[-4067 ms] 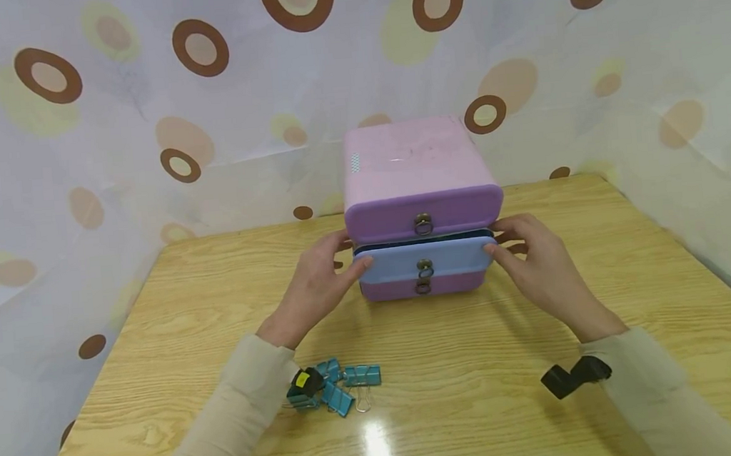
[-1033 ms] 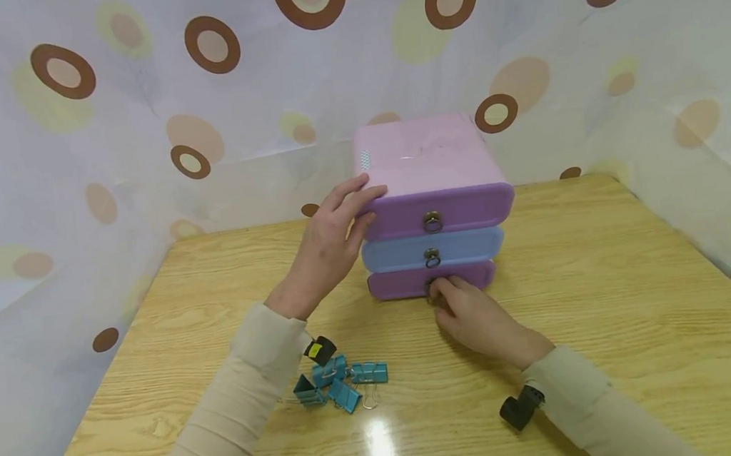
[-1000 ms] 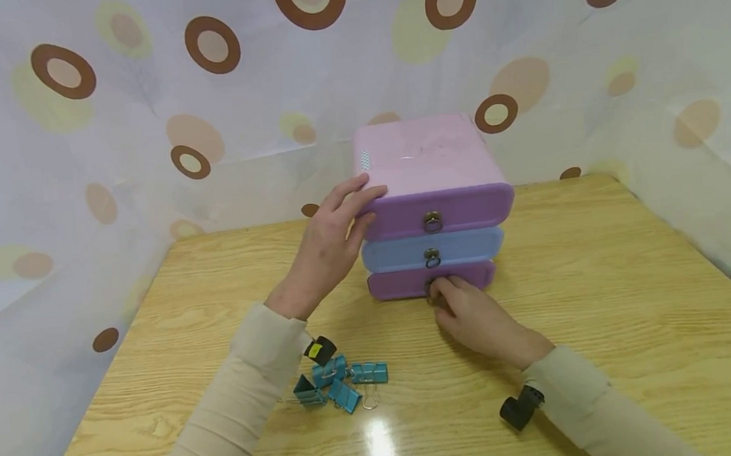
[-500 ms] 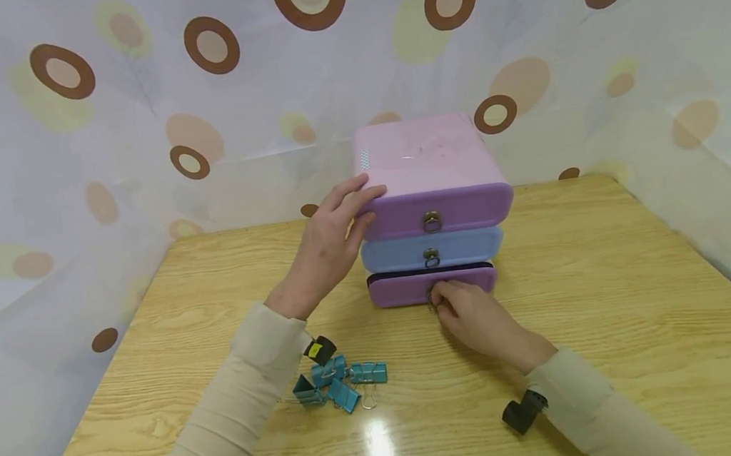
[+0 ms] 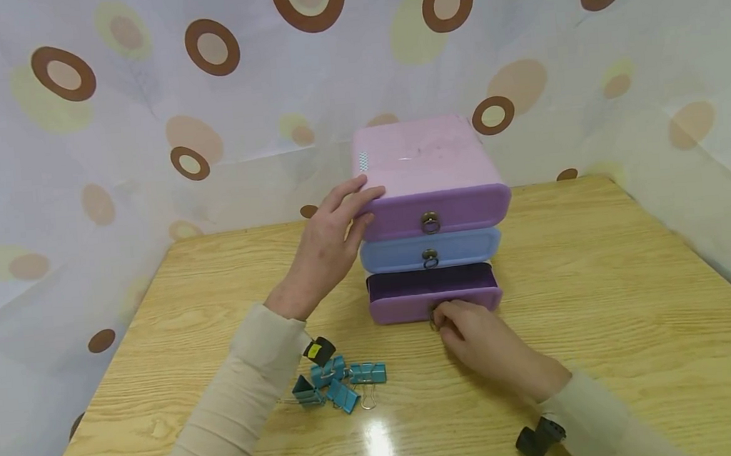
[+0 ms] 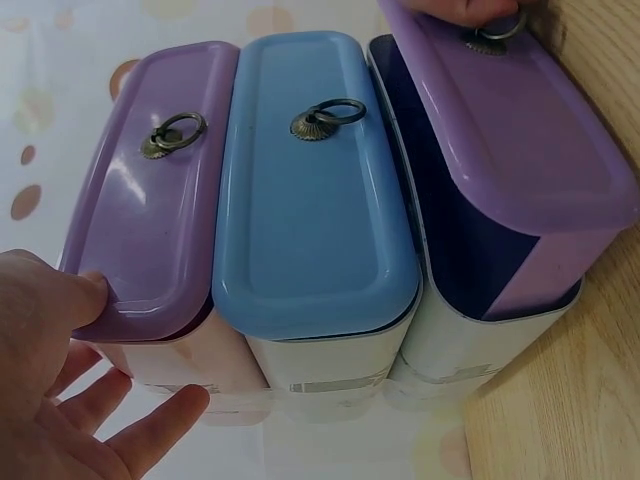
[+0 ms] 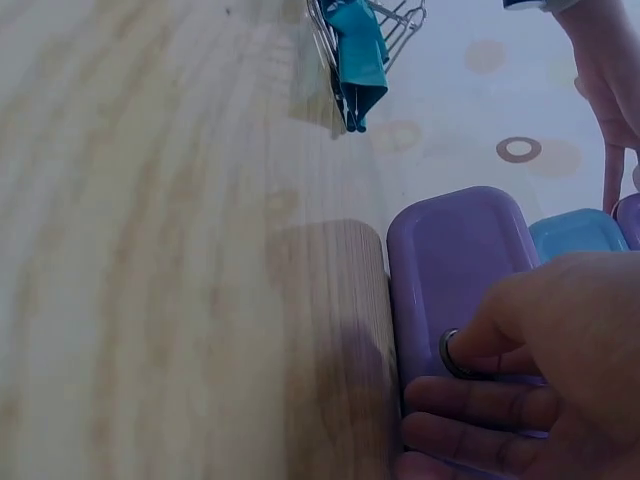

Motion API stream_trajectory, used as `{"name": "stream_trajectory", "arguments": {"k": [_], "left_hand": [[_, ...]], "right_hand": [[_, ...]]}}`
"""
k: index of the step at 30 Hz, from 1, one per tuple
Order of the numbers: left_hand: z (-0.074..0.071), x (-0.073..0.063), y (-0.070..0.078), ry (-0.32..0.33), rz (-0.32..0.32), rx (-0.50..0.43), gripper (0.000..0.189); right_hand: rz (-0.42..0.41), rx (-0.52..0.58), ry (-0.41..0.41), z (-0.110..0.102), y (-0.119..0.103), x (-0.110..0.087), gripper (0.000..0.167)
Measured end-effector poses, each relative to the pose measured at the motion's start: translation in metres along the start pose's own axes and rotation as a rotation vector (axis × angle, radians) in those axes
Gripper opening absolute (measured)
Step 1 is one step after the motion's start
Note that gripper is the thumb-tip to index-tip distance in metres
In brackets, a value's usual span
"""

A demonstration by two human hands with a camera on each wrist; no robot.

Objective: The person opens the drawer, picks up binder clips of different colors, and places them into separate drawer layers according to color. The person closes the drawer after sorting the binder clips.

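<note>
A pink-topped cabinet (image 5: pixel 427 155) with three stacked drawers stands on the table. The top drawer (image 5: pixel 397 217) is purple and the middle drawer (image 5: pixel 393 254) is blue; both are closed. Pulled partly out, the purple bottom drawer (image 5: pixel 401 310) shows its dark inside. My right hand (image 5: pixel 487 340) pinches its metal ring pull (image 7: pixel 447 352) between thumb and fingers. My left hand (image 5: pixel 325 249) rests on the cabinet's upper left corner, fingers extended over the top and thumb (image 6: pixel 85 297) against the top drawer's front.
Several teal binder clips (image 5: pixel 342 396) lie in a small group on the wooden table (image 5: pixel 216 297), beside the left forearm. A patterned cloth wall (image 5: pixel 266 114) stands behind and at both sides.
The left hand went from the blue drawer's side to the cabinet's top corner, and the blue drawer closed. The right hand took the bottom drawer's ring pull and drew that drawer out.
</note>
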State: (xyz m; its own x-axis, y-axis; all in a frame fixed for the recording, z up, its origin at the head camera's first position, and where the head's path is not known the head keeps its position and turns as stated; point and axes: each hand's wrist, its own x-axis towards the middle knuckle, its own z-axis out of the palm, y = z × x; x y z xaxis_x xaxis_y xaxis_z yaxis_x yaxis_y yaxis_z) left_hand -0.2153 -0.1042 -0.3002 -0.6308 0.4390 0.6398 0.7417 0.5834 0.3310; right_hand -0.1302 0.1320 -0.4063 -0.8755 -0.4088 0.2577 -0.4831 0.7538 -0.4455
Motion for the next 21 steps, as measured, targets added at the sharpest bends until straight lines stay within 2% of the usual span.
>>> {"name": "stream_trajectory", "arguments": {"k": [6,21], "left_hand": [[0.000,0.000,0.000,0.009,0.004,-0.007,0.035],[-0.001,-0.001,0.001,0.002,-0.006,-0.011,0.036]], "right_hand": [[0.000,-0.002,-0.003,-0.001,-0.004,-0.009,0.013],[-0.062,-0.003,-0.016,-0.006,-0.019,-0.033,0.013]]}}
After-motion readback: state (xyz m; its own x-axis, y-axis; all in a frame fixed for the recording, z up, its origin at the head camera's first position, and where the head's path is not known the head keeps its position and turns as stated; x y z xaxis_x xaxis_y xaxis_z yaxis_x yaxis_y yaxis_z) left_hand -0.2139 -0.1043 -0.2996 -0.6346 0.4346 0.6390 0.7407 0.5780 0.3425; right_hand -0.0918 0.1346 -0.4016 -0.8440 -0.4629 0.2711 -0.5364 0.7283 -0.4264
